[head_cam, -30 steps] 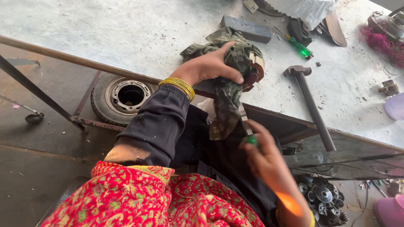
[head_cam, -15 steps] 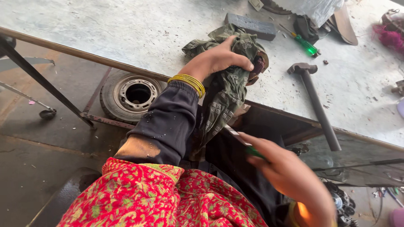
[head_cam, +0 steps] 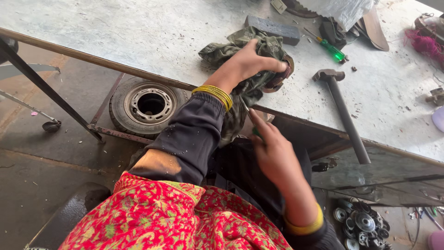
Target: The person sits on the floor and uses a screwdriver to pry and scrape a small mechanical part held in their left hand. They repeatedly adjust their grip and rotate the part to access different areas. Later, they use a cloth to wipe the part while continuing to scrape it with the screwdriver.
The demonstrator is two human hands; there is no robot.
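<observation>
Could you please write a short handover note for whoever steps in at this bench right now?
Left hand: presses a green cloth wrapped around a round part at the table edge.
Right hand: grips a green-handled screwdriver, tip pointing up towards the cloth.
Hammer and a second screwdriver lie on the table.
Done: part is wrapped and held.
Left: the tool has not visibly reached the part.

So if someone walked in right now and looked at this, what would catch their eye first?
Probably the left hand pressing a crumpled olive-green cloth wrapped over a round part at the edge of the grey workbench, with bright yellow bangles on its wrist. Just below, the right hand holds a slim green-handled tool. A long grey metal hammer lies on the bench to the right, and a small black tyre on a metal rim lies on the floor underneath.
</observation>
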